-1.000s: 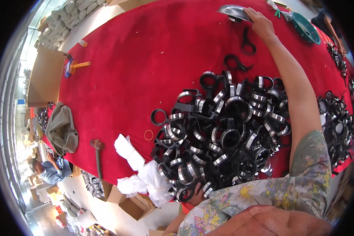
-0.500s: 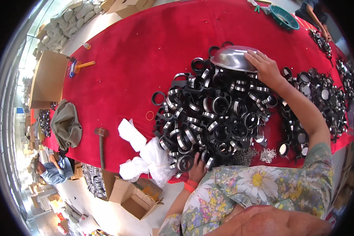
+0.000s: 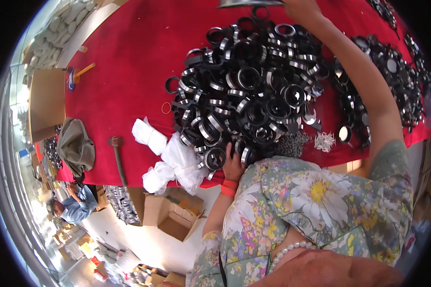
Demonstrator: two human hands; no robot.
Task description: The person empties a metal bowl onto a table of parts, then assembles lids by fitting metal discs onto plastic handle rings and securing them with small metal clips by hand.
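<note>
A big heap of black ring-shaped clamps with silver bands [image 3: 234, 91] lies in front of me on the red cloth. My left hand [image 3: 233, 167], with an orange band at its wrist, rests at the heap's near edge. Its visible fingers stretch up between the rings and touch them. Far out at the upper edge, my right hand [image 3: 301, 8] is at a shiny metal bowl [image 3: 249, 3]. Most of the bowl and the fingertips are cut off by the frame. Small grey metal pieces [image 3: 292, 143] and a pile of white pieces [image 3: 325, 142] lie near my body.
More black parts [image 3: 388, 67] are heaped on the right. White plastic bags [image 3: 177, 160], a hammer [image 3: 116, 153] and a grey-brown cloth [image 3: 75, 146] lie on the left. An open carton [image 3: 177, 220] stands below the table edge. A person in blue [image 3: 80, 205] sits at lower left.
My right hand has moved outward with the metal bowl, off the far side of the heap to the upper edge. The whole view has shifted; my left hand stays at the heap's near edge.
</note>
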